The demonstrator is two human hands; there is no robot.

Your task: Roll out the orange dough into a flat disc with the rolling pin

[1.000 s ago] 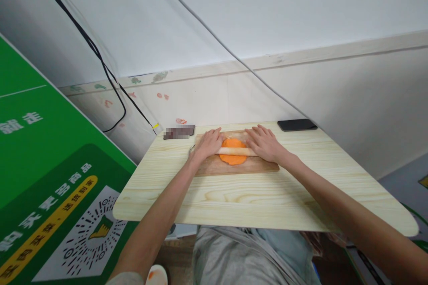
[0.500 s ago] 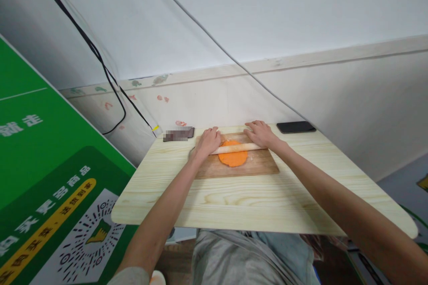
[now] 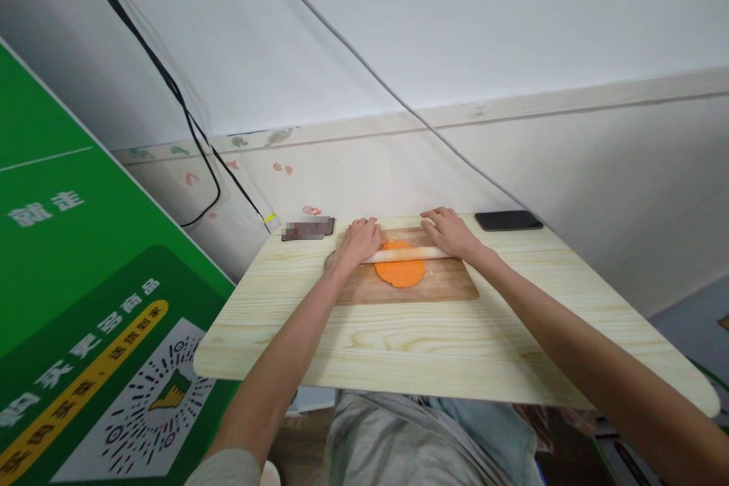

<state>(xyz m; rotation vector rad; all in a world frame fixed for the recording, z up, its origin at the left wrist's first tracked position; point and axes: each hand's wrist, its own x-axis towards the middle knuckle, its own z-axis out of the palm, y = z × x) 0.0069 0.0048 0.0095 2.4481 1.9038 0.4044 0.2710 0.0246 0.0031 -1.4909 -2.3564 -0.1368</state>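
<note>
A pale wooden rolling pin (image 3: 407,255) lies across a flat, round sheet of orange dough (image 3: 399,274). Beneath the dough is a brown wooden board (image 3: 449,285), dusted with white patches. My left hand (image 3: 360,241) rests over the pin's left end, fingers curved forward. On the right end, my right hand (image 3: 448,232) bears down with its palm, its fingers reaching past the pin. Both palms hide the ends of the pin. Most of the dough shows on the near side of the pin, with a thin strip beyond it.
The board sits on a light wood-grain table (image 3: 364,345) against a white wall. A black phone (image 3: 509,220) lies at the back right, and a dark, partly blurred flat object (image 3: 308,228) at the back left. A round metal rim (image 3: 327,262) shows beside my left wrist. A green sign (image 3: 114,258) leans left.
The whole view has shifted slightly, so everything appears a little further right. My hands stay on the rolling pin, with hardly any visible movement over the dough.
</note>
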